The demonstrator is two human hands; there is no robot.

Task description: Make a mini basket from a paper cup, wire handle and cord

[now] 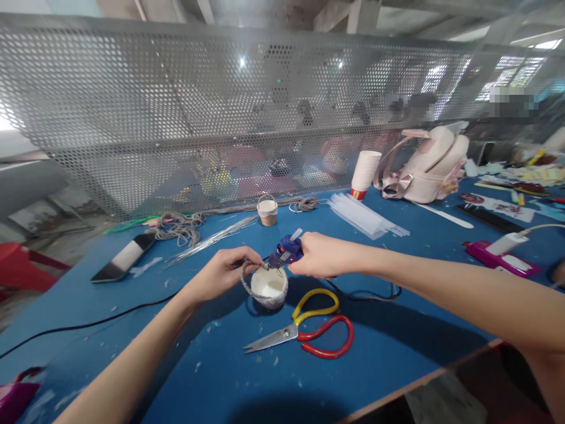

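A small white paper cup (269,285), its outer wall wrapped in grey twine, stands on the blue desk (212,377) just behind the yellow-and-red scissors (309,330). The left hand (225,272) pinches the twine at the cup's rim with closed fingers. The right hand (320,254) grips a blue glue gun (286,252), whose nozzle meets that rim.

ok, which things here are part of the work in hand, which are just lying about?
In use: left hand pinching grey cord on the small cup; right hand with glue gun.
Lying about: scissors, phone, paper cups, backpack, finished basket.
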